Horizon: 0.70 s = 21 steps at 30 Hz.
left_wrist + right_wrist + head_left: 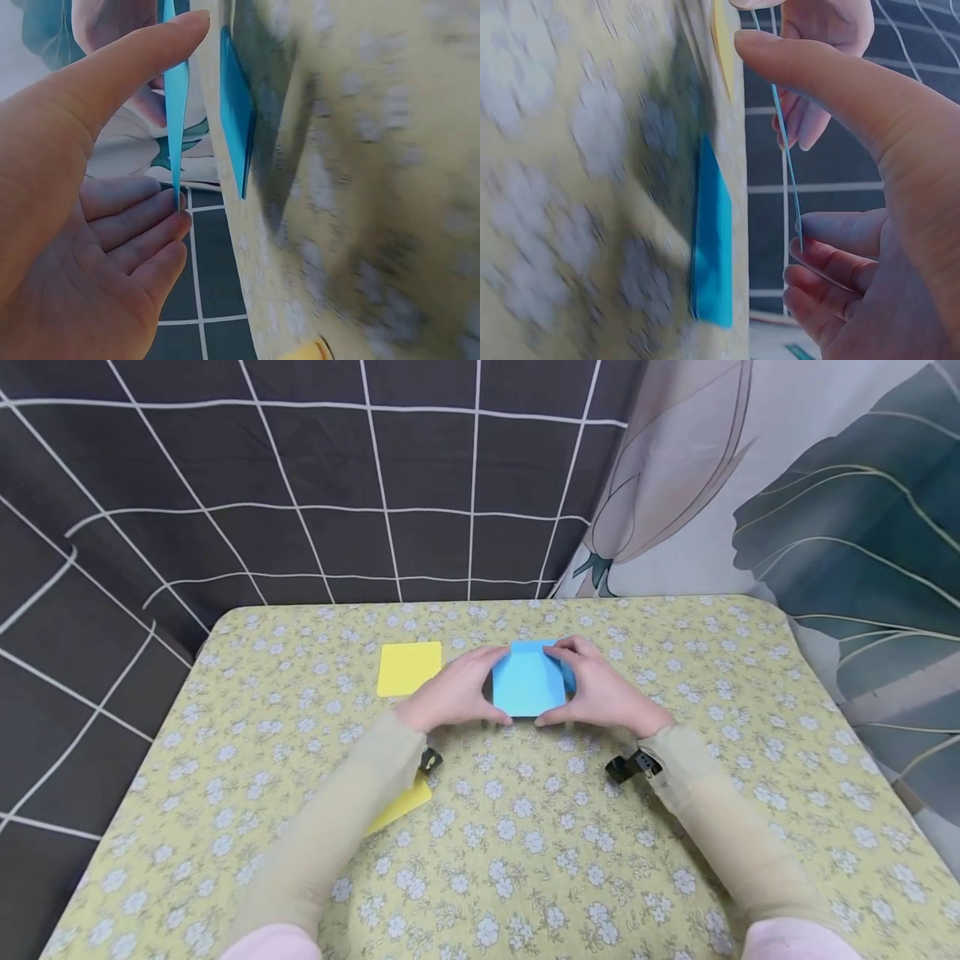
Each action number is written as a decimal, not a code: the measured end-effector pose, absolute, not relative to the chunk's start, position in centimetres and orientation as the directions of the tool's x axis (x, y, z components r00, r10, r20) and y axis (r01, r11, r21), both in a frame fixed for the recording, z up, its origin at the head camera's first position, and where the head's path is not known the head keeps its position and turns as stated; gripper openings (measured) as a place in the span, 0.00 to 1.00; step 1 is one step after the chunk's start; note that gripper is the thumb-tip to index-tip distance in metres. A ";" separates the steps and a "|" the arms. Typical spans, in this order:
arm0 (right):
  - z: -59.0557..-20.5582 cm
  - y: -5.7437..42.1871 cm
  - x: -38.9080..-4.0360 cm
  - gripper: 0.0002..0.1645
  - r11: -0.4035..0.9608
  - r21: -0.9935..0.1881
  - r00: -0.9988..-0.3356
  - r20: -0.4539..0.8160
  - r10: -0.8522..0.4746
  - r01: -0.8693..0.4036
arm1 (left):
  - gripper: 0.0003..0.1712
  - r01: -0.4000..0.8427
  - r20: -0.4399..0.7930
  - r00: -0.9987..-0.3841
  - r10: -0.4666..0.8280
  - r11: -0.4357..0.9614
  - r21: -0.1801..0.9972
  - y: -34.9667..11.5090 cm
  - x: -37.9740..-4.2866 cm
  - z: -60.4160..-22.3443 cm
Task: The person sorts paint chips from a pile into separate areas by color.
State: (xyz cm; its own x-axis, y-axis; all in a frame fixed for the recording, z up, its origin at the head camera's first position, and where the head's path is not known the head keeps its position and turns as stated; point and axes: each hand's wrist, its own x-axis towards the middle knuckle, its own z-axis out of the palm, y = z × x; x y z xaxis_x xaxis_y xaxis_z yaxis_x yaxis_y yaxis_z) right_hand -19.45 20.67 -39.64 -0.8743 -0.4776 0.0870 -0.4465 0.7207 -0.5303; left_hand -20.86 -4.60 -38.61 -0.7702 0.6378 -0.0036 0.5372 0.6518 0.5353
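A thin blue square sheet of paper (528, 683) is held up off the table between both hands. My left hand (459, 693) holds its left side, the thumb at the near edge and the fingertips at the far edge. On the opposite side my right hand (600, 693) grips it the same way. The wrist views show the sheet edge-on, with a gap below it. Beneath lies a flat blue stack of paper (714, 240) on the tablecloth, mostly hidden in the head view by the sheet and right hand.
A yellow paper square (409, 668) lies left of the hands. Another yellow piece (401, 806) is partly covered by the left forearm. The flowered tablecloth (525, 860) covers the table; a dark gridded curtain (337, 468) hangs behind, a leaf-patterned one (862, 527) at the right.
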 end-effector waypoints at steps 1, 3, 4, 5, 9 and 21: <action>-39.6 20.9 -19.9 0.68 0.724 -0.532 -0.879 0.087 -0.469 -0.439 | 0.61 0.537 -0.001 -0.771 0.637 0.650 0.537 -4.2 -21.4 -38.6; -39.4 21.4 -20.7 0.67 0.735 -0.530 -0.889 0.085 -0.450 -0.423 | 0.61 0.536 0.001 -0.773 0.635 0.652 0.536 -3.5 -22.4 -38.5; -39.3 21.6 -21.2 0.67 0.743 -0.525 -0.894 0.082 -0.441 -0.414 | 0.61 0.536 0.000 -0.773 0.635 0.653 0.536 -3.1 -22.9 -38.5; -39.1 21.8 -21.6 0.67 0.749 -0.524 -0.898 0.077 -0.433 -0.406 | 0.61 0.538 -0.002 -0.772 0.635 0.656 0.529 -2.8 -23.3 -38.4; -38.8 22.3 -23.1 0.66 0.776 -0.505 -0.910 0.052 -0.411 -0.379 | 0.62 0.540 -0.020 -0.774 0.633 0.677 0.500 -1.7 -24.8 -38.4; -40.3 23.2 -24.6 0.66 0.811 -0.513 -0.913 -0.115 -0.391 -0.282 | 0.61 0.493 -0.106 -0.765 0.636 0.682 0.540 0.0 -26.6 -40.6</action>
State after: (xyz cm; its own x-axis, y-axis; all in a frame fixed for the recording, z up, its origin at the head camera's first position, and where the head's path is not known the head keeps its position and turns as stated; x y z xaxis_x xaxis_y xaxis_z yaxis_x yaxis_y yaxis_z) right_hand -24.56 23.21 -40.26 -0.9134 -0.3906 -0.1148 -0.2821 0.8106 -0.5132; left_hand -26.58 -0.04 -40.64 -0.7646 0.6358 -0.1059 0.4926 0.6823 0.5401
